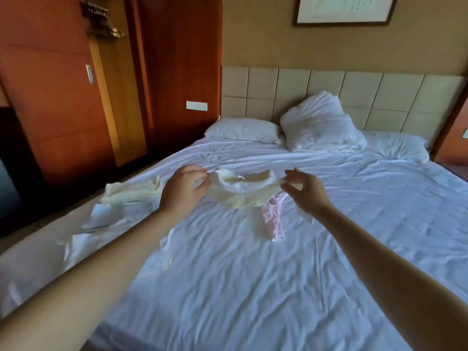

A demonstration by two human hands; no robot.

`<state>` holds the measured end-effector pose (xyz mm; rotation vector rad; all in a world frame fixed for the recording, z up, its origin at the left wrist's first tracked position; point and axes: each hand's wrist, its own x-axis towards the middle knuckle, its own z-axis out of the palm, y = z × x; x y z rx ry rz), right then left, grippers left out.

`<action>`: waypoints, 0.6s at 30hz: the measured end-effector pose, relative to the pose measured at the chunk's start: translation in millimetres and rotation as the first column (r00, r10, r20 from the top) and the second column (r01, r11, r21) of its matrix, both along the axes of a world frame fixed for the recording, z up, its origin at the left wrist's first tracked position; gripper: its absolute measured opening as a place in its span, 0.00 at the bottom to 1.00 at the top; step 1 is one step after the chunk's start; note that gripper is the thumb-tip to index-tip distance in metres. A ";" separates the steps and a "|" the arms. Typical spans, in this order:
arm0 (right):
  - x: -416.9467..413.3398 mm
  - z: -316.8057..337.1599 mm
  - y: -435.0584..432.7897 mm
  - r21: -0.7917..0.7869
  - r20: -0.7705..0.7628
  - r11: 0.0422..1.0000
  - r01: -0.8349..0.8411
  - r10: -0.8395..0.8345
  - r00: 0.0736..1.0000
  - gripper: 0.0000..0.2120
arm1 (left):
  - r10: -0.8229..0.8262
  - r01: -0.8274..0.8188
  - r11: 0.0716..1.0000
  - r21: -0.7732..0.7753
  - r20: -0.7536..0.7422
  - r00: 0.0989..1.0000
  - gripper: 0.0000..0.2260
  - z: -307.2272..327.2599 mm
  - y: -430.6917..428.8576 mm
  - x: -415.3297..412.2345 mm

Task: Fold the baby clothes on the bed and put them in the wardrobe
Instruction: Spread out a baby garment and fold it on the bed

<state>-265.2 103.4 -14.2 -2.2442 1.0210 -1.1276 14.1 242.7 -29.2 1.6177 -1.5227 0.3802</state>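
Nearest to the camera, both bare forearms reach forward over the bed (253, 287). At their ends, the left hand (184, 188) and the right hand (304, 191) hold one cream baby garment (238, 191) between them, a little above the sheet. The left hand pinches the garment's left edge with curled fingertips. The right hand pinches the right edge between thumb and forefinger, and its other fingers are spread.

The garment's long axis runs from one hand to the other, across the person's body, and its round opening faces up. Both hands are equally near to it, so I judge that laying it flat needs both hands to lower together.

Just under the right hand lies a pink garment (273, 219), partly covered by the cream one. To the outer side of the left hand rests another cream garment (131, 191), and nearer than that lie some white pieces (101, 216). Beyond the hands are the pillows (243, 129). Far beyond the left hand stands the wooden wardrobe (63, 97).
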 end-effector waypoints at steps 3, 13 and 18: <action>-14.5 -88.8 25.7 0.154 -0.159 0.988 0.016 0.008 0.987 0.09 | -0.051 0.053 0.978 0.203 -0.014 0.999 0.11 -88.5 37.1 -15.0; -61.1 -233.9 119.1 0.253 -0.337 0.962 0.101 -0.010 0.941 0.04 | -0.016 0.032 0.904 0.427 -0.042 0.999 0.02 -236.6 129.1 -53.1; -70.2 -249.2 139.7 0.215 -0.373 0.975 0.062 0.023 0.928 0.06 | -0.045 0.070 0.898 0.434 -0.067 0.997 0.07 -263.5 148.5 -58.8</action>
